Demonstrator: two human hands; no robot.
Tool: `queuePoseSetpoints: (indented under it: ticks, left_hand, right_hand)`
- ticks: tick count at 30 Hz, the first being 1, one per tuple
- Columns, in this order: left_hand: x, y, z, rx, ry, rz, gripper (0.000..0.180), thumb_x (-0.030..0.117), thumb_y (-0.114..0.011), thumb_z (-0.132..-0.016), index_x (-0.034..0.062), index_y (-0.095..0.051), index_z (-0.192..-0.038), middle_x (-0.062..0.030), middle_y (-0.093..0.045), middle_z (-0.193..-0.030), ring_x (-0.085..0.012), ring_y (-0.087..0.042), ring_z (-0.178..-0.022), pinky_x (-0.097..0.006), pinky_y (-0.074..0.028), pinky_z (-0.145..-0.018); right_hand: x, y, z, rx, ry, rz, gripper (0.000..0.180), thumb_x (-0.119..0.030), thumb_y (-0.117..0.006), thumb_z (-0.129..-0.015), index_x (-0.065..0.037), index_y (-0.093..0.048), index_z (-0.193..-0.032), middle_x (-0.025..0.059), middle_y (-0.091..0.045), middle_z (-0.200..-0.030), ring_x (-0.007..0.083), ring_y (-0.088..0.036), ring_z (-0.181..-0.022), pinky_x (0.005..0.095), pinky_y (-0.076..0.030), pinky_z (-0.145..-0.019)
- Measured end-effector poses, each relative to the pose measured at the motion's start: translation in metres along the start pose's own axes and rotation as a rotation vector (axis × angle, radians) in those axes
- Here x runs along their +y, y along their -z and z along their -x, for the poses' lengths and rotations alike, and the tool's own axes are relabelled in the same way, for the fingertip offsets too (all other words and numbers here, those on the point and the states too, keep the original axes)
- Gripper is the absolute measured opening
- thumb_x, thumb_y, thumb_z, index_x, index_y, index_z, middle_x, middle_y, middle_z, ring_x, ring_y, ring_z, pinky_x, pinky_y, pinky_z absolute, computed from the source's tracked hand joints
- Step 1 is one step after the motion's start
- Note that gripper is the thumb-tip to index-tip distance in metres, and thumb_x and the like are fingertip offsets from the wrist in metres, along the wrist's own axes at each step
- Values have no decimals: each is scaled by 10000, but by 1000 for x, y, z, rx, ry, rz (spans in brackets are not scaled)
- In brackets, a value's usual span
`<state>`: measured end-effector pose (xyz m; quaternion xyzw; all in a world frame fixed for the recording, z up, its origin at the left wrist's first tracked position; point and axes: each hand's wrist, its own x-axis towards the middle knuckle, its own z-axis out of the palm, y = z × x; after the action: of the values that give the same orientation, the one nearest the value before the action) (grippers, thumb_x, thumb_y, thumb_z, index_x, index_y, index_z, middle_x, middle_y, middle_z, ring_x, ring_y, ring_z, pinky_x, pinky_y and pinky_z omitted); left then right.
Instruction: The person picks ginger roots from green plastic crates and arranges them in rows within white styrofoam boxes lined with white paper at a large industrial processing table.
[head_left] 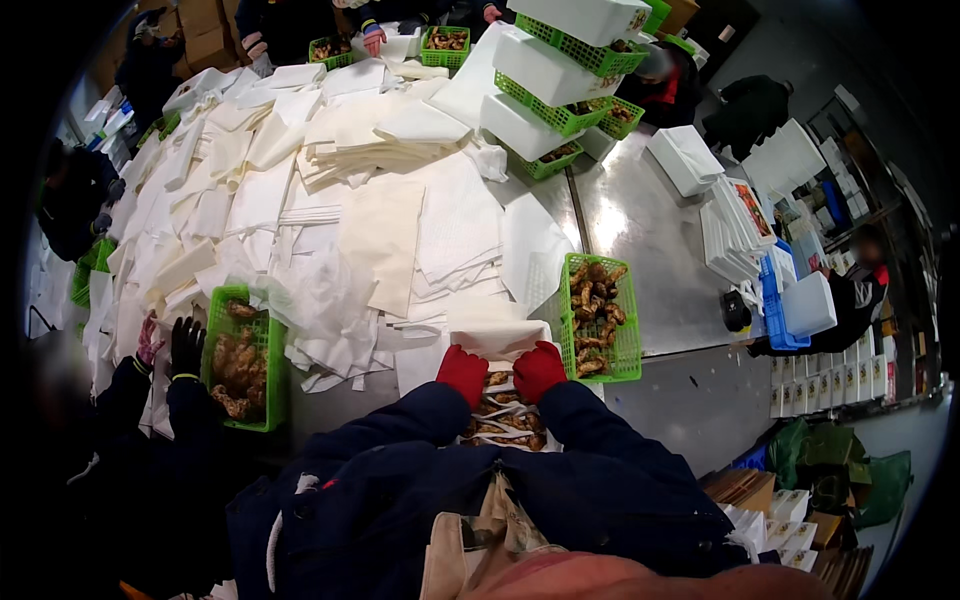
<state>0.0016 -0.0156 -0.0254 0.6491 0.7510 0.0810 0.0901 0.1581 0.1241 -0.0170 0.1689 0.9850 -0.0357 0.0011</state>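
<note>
In front of me is a white box holding rows of brown mushrooms (510,422), with white strips folded between the rows. My left hand (462,376), in a red glove, is closed at the box's far left side. My right hand (539,371), gloved the same way, is closed at the far right side. Between the two fists a white sheet (497,341) spans the far end of the box, its edges pinched in my fingers. Just right of my right hand stands a green basket (628,340) of mushrooms.
Stacks of white sheets (380,235) cover much of the table. On the left, a co-worker's gloved hands (187,347) are beside another green mushroom basket (282,385). White boxes (550,65) and green baskets are piled at the far right. Other people work around the table.
</note>
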Motion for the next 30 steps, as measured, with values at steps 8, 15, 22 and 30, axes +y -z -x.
queuePoseSetpoints:
  ticks: [8, 15, 22, 30]
  left_hand:
    - [0, 2, 0, -12, 5, -7, 137, 168, -524, -841, 120, -644, -886, -108, -664, -870, -292, -634, -907, -462, -363, -1038]
    - [-3, 9, -6, -9, 0, -41, 133, 186, -547, -826, 120, -647, -883, -108, -665, -870, -292, -631, -925, -451, -363, -1032]
    - [1, 3, -6, -8, 11, -14, 128, 182, -563, -821, 106, -650, -874, -113, -664, -862, -289, -631, -901, -444, -375, -1022]
    - [5, 16, -4, 3, -17, -12, 144, 231, -651, -753, 98, -644, -806, -116, -656, -798, -299, -631, -839, -431, -422, -916]
  right_hand:
    - [-3, 1, 1, 30, 26, 2, 135, -237, -625, -674, -109, -666, -674, 94, -637, -685, 282, -643, -727, 429, -432, -944]
    - [5, -2, -7, 13, 16, 13, 108, -223, -622, -707, -126, -666, -685, 86, -635, -708, 290, -631, -748, 455, -413, -960]
    - [7, -5, 1, -1, 30, -5, 72, -203, -628, -732, -153, -679, -738, 64, -647, -737, 280, -638, -791, 466, -418, -964]
    - [6, -5, 0, 24, 10, -19, 59, -155, -605, -717, -145, -662, -703, 64, -637, -702, 268, -643, -763, 437, -418, -974]
